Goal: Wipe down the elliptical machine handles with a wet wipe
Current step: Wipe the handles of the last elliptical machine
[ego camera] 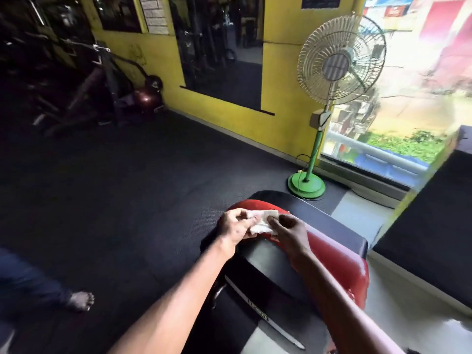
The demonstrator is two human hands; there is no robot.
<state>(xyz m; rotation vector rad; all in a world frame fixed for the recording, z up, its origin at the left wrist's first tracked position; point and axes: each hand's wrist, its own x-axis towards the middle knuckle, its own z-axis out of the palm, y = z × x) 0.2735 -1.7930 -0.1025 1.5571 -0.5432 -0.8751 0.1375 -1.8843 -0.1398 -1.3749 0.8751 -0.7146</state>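
Observation:
A small white wet wipe [260, 228] is held between both hands above the machine. My left hand [236, 227] grips its left side with curled fingers. My right hand [288, 231] pinches its right side, the thumb on top. A paler, folded part [341, 214] shows above the fingers; whether it belongs to the wipe or to a packet I cannot tell. Below the hands lies the red and black housing of the elliptical machine [339, 261]. No handles of the machine are in view.
A green pedestal fan [341, 65] stands by the yellow wall [283, 80], its base [306, 185] on the dark floor mat [127, 187]. Gym equipment [76, 85] fills the back left. A bare foot [81, 301] stands at left. A dark padded surface [429, 226] is at right.

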